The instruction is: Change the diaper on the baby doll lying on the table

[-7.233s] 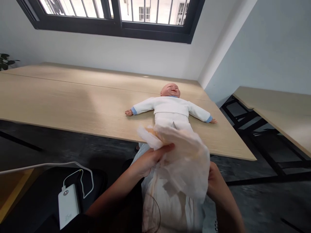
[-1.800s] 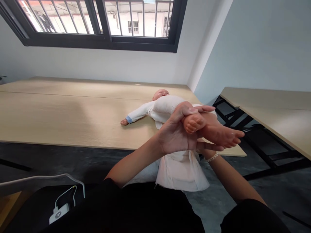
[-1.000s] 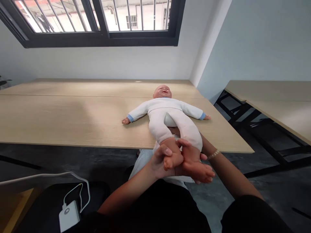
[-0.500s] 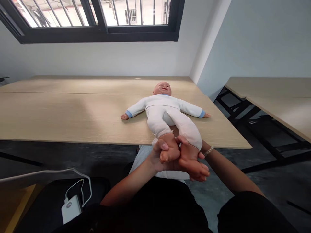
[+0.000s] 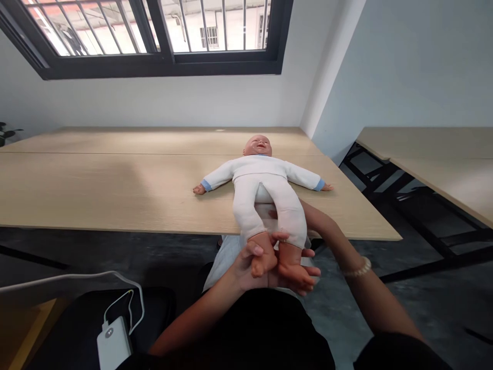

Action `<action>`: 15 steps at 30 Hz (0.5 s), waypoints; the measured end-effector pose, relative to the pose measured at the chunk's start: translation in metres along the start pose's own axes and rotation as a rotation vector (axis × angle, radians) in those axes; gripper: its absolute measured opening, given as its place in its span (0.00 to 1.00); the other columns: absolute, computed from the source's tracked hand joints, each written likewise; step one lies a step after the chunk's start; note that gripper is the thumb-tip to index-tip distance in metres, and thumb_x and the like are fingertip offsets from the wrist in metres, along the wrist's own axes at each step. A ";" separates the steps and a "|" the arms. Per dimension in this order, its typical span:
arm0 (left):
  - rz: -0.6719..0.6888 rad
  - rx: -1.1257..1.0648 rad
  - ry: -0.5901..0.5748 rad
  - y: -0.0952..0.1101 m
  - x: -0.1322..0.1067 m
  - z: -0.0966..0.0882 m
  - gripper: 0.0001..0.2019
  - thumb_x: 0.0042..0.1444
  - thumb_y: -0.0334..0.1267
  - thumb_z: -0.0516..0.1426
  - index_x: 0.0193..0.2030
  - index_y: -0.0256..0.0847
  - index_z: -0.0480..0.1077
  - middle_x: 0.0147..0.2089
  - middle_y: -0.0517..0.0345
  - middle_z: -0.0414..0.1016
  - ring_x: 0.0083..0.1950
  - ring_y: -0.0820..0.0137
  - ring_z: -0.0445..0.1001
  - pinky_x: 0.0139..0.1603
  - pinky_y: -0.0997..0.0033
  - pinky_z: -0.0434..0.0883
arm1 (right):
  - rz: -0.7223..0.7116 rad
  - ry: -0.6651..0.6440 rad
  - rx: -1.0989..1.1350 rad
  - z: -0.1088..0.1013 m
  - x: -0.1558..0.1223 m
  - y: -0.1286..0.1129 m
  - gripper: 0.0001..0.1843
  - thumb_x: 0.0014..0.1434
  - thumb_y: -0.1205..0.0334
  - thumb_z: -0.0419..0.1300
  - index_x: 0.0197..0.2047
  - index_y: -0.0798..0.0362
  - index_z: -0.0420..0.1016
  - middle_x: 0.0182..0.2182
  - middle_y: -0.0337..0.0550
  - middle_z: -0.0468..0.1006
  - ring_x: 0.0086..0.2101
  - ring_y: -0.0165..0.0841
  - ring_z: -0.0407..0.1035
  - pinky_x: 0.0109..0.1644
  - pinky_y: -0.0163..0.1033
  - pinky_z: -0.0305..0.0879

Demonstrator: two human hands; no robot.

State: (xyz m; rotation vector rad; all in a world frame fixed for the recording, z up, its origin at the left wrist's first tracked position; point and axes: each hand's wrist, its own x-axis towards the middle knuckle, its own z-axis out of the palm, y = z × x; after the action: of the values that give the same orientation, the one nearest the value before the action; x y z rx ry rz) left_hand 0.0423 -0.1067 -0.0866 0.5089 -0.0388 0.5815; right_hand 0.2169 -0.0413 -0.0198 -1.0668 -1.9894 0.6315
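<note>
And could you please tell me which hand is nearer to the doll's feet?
Left. The left hand is right at the doll's feet, holding them; the right hand is farther up, partly hidden behind the doll's legs.

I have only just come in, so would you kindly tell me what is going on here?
A person is handling a bald baby doll in a white cloth outfit with blue cuffs, lying face up on a pale wooden table. The left hand holds it by both bare ankles, beyond the table's near edge. The right hand reaches in beneath the legs and is partly hidden.
</note>
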 end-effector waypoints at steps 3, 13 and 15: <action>0.008 0.010 0.047 -0.005 -0.008 -0.003 0.27 0.45 0.54 0.63 0.56 0.62 0.75 0.66 0.48 0.73 0.67 0.36 0.69 0.61 0.29 0.59 | -0.063 -0.120 -0.301 -0.005 -0.007 0.022 0.10 0.64 0.63 0.60 0.46 0.53 0.80 0.47 0.52 0.81 0.52 0.48 0.73 0.59 0.52 0.70; 0.121 0.051 0.086 -0.011 -0.012 -0.010 0.50 0.46 0.66 0.66 0.75 0.75 0.48 0.76 0.55 0.61 0.69 0.34 0.67 0.58 0.33 0.66 | -0.076 -0.012 -0.792 -0.008 -0.041 0.048 0.04 0.61 0.68 0.60 0.40 0.55 0.75 0.44 0.54 0.79 0.44 0.46 0.68 0.44 0.47 0.61; 0.122 0.045 0.101 -0.009 -0.010 -0.013 0.47 0.43 0.74 0.63 0.71 0.78 0.56 0.76 0.58 0.60 0.65 0.33 0.70 0.52 0.39 0.71 | -0.066 -0.008 -0.826 -0.009 -0.041 0.047 0.04 0.61 0.68 0.59 0.39 0.54 0.75 0.41 0.53 0.78 0.44 0.47 0.67 0.43 0.48 0.60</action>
State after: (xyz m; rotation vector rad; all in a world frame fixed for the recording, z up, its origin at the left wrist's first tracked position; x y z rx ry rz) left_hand 0.0371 -0.1124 -0.1036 0.5232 0.0400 0.7277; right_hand 0.2607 -0.0508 -0.0646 -1.4420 -2.3314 -0.2742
